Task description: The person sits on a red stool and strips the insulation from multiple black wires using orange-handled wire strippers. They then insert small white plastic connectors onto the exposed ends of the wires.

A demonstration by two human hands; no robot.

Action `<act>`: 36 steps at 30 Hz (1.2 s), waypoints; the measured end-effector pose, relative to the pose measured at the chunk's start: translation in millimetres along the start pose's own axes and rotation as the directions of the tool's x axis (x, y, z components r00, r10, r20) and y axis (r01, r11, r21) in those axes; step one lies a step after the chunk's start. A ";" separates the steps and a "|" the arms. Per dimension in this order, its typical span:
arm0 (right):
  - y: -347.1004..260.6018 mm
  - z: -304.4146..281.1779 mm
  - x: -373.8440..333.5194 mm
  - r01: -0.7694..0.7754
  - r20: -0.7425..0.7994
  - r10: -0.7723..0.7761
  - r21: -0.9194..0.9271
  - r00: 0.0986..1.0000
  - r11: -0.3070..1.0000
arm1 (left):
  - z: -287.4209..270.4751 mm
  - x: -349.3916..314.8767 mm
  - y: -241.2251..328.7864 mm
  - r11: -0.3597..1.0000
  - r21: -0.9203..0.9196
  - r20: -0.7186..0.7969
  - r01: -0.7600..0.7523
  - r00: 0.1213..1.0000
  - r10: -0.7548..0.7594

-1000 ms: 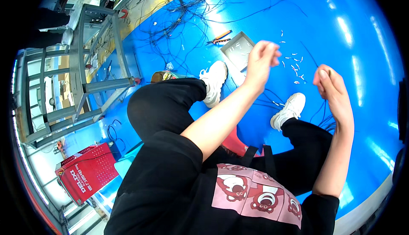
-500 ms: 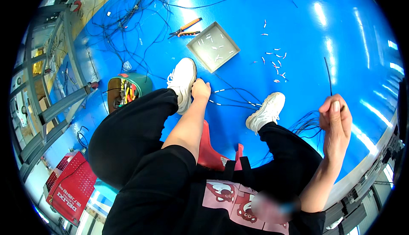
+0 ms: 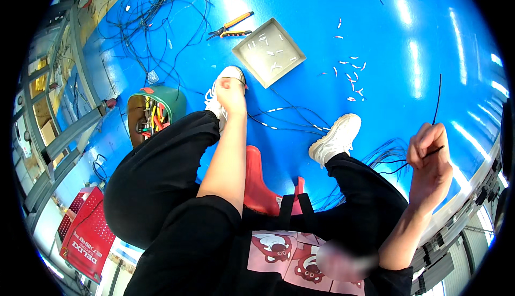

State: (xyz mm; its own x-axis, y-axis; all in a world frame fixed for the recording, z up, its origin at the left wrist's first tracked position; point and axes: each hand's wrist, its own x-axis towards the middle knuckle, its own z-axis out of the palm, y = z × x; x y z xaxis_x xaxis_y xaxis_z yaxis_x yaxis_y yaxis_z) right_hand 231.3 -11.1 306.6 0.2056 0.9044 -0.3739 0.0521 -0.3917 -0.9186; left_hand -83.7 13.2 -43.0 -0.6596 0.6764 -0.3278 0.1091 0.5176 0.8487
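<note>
My right hand (image 3: 431, 164) is raised at the right, its fingers curled around a thin black cable (image 3: 438, 100). One length of the cable sticks up past the fingertips. My left hand (image 3: 232, 96) is closed over the toe of my left white shoe (image 3: 214, 104); what its fingers hold, if anything, is hidden. Beside that wrist, several black cables (image 3: 300, 118) with small white sleeves run across the blue floor towards my right shoe (image 3: 337, 139). More black cable (image 3: 389, 156) lies bundled below my right hand.
A shallow square tray (image 3: 292, 73) with small white pieces lies ahead, beside orange-handled pliers (image 3: 236, 27). More white pieces (image 3: 352, 78) are scattered to its right. Tangled cables (image 3: 161, 11) spread at the far left. A green tool bucket (image 3: 174, 100) stands near my left knee.
My left hand has moved left and up onto the shoe. My right hand has shifted slightly right and down, its fingers loosened around the cable. The view has shifted a little.
</note>
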 end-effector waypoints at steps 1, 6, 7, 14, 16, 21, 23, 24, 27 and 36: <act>-0.3 1.2 1.1 -0.013 0.013 0.013 0.048 1.000 0.999 | -5.2 27.3 -8.3 0.973 -0.231 -0.136 -0.025 0.991 -0.006; 5.7 -8.0 -2.5 -0.060 -0.035 0.069 0.224 0.997 0.973 | 1.3 73.7 86.7 0.868 -0.493 -0.237 -0.057 0.969 -0.071; 5.7 -7.7 -2.7 -0.058 -0.029 0.067 0.233 0.997 0.971 | 1.6 80.2 88.8 0.855 -0.516 -0.222 -0.043 0.971 -0.085; 10.2 -17.2 -3.2 -0.021 -0.025 0.024 0.123 0.999 0.992 | 41.9 15.8 66.0 0.931 -0.208 0.281 -0.299 0.894 0.349; 15.3 -21.3 -4.9 -0.002 -0.059 0.006 0.066 0.998 0.998 | 49.8 13.7 55.3 0.884 0.063 0.498 -0.464 0.782 0.375; 15.6 -28.6 -6.5 0.008 -0.115 -0.015 -0.063 0.993 0.998 | 75.8 29.1 39.4 0.673 0.355 0.686 -0.648 0.670 0.283; 15.1 -28.1 -6.6 0.020 -0.119 -0.031 -0.093 0.992 0.996 | 87.8 34.5 37.4 0.633 0.388 0.719 -0.670 0.649 0.247; 14.7 -27.1 -6.6 -0.001 -0.162 -0.015 -0.099 0.987 0.995 | 93.1 37.2 36.1 0.634 0.411 0.723 -0.655 0.658 0.211; 13.2 -29.5 -5.7 0.004 -0.176 -0.021 -0.094 0.984 0.996 | 103.6 45.1 32.6 0.625 0.469 0.730 -0.624 0.672 0.124; 12.1 -29.2 -5.7 0.009 -0.172 -0.026 -0.096 0.985 0.995 | 112.4 48.4 34.5 0.543 0.634 0.675 -0.551 0.737 -0.041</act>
State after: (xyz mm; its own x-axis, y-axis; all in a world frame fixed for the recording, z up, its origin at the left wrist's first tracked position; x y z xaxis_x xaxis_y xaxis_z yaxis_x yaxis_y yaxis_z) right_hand 259.2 -26.0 301.3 0.3689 0.8717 -0.3226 0.1472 -0.3975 -0.9057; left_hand -28.2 122.7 -76.3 0.0115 0.8310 -0.5562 0.8939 0.2408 0.3782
